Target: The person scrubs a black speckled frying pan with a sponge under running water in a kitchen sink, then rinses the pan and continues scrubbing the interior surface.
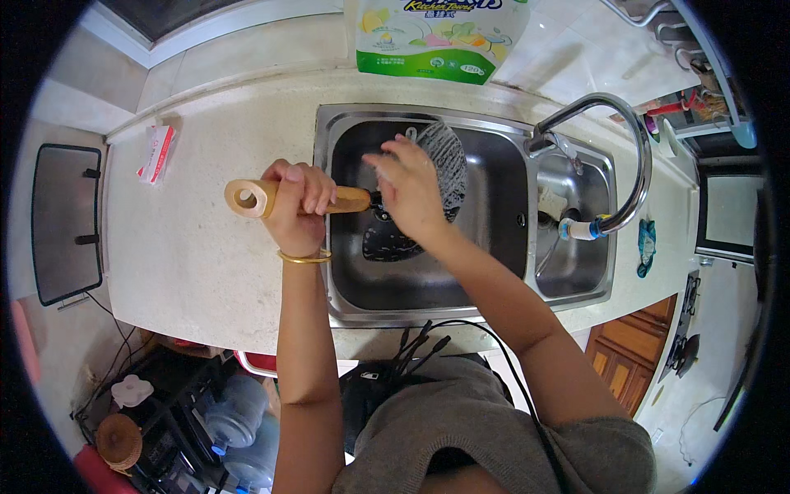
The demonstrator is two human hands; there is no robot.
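Note:
My left hand (299, 200) is closed around the light wooden handle (352, 199) of a dark pan (441, 163), which is tilted over the large basin of a steel sink (426, 318). White suds streak the pan's surface. My right hand (410, 185) is over the pan near the handle joint, fingers spread and bent, with whitish foam on them. Whether its palm touches the pan or covers something cannot be seen. Part of the pan lies hidden behind that hand.
A curved chrome faucet (642, 160) arches over the small right basin (571, 272). A teal cloth (646, 247) lies on the counter right of it. A red-and-white packet (157, 154) is at the left, and a kitchen towel pack (432, 43) stands behind the sink. Cables hang at my waist.

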